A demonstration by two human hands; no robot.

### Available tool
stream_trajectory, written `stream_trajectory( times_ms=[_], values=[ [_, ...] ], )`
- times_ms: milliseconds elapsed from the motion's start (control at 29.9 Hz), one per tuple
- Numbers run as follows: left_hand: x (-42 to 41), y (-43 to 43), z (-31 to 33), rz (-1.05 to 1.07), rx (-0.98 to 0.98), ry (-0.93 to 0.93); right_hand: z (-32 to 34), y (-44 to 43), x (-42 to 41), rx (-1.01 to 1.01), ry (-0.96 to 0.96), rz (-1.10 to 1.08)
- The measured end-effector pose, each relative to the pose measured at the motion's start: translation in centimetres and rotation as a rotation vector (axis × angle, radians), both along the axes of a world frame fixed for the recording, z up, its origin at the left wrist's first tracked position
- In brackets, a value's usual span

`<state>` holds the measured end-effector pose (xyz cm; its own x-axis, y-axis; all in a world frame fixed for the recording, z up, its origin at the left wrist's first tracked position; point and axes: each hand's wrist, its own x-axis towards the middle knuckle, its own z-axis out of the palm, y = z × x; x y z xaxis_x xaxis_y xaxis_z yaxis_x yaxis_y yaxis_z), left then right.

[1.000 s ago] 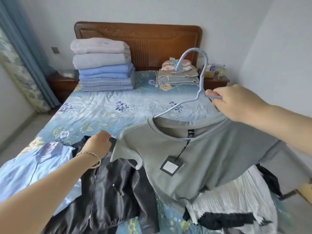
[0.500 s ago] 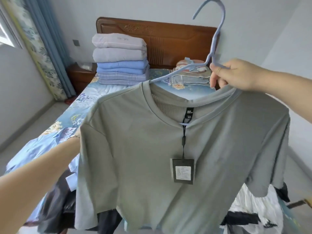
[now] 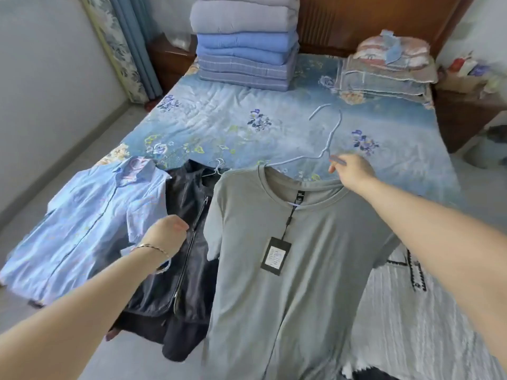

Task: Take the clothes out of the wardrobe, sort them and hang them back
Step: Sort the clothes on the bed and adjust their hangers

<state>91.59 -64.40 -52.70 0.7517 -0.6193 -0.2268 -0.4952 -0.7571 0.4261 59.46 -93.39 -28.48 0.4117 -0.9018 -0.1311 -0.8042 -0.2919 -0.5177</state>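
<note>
Right hand [image 3: 351,171] grip clamped on hanger [image 3: 327,150] of grey tee [image 3: 315,297]; left hand [image 3: 167,234] curled over black jacket [image 3: 186,283], hold unclear. Bare bed [image 3: 233,113] beyond collars.

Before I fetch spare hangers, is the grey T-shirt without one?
No, the grey T-shirt is on a light blue hanger that the right hand grips.

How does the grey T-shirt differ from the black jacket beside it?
The grey T-shirt is matte and round-necked; the black jacket is shiny with a zip. The T-shirt has a tag; the jacket shows none. The right hand grips the T-shirt's blue hanger; the jacket's wire hanger is unheld. Both are on hangers, fronts up.
</note>
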Motion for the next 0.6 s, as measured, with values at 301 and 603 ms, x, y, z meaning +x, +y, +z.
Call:
stream_trajectory(
  times_ms=[301, 603],
  values=[
    [-9.0, -15.5, 6.7, 0.061, 0.149, 0.278, -17.8, -14.9, 4.5, 0.125, 0.058, -0.077],
    [-8.1, -24.5, -5.1, 0.12, 0.177, 0.301, -35.5, -23.7, 7.0, 0.303, 0.089, -0.239]
  ],
)
